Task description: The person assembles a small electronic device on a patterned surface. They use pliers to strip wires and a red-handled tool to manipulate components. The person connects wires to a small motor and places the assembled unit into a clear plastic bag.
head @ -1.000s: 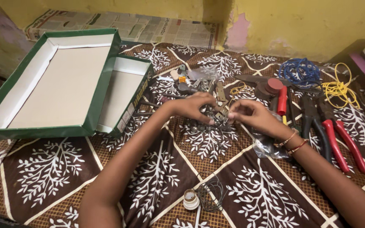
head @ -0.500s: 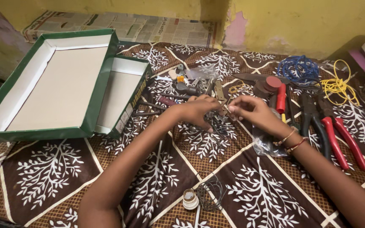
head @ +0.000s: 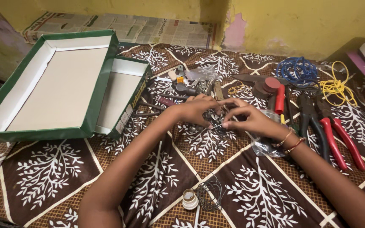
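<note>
At frame centre, the left hand and right hand met fingertip to fingertip over the pile of small metal parts — apparently pinching one piece, grip unclear — red-handled pliers lying at right.

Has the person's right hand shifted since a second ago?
Yes. The right hand has slid left, away from the red-handled pliers, closing in on the left hand over the pile of small metal parts.

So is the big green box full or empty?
Empty: the big green box lies open, showing only its bare pale bottom.
</note>
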